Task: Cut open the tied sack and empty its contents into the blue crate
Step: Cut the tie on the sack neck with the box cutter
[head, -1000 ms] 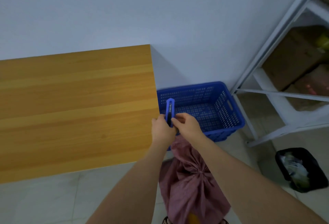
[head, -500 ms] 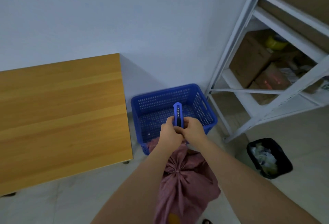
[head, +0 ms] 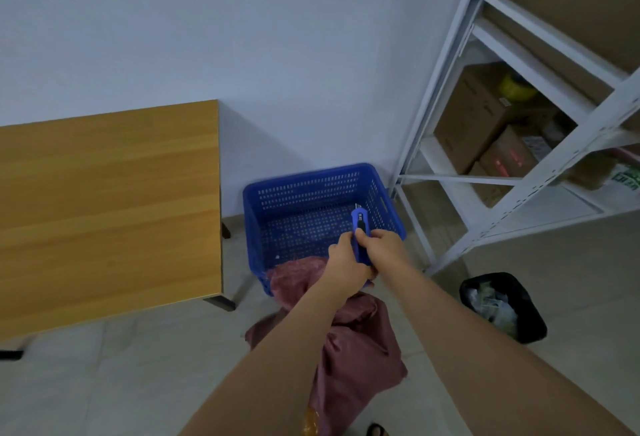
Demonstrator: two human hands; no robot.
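Observation:
A blue utility knife [head: 360, 231] stands upright between both my hands, above the near right part of the blue crate [head: 304, 193]. My right hand [head: 382, 247] grips its handle with the thumb on the slider. My left hand [head: 346, 262] holds the knife's lower end from the left. The perforated crate sits on the floor against the wall and looks empty. The dusty-pink tied sack [head: 353, 349] stands on the floor under my forearms, its top leaning on the crate's near rim. The tie is hidden by my left arm.
A wooden table [head: 104, 214] stands to the left of the crate. White metal shelving [head: 519, 172] with cardboard boxes fills the right. A black waste bin [head: 502, 307] with rubbish sits on the floor at the right. The floor is pale tile.
The view has swung to the right, so table and crate sit further left. Both hands stay on the knife; the knife now tilts slightly over the crate's right side.

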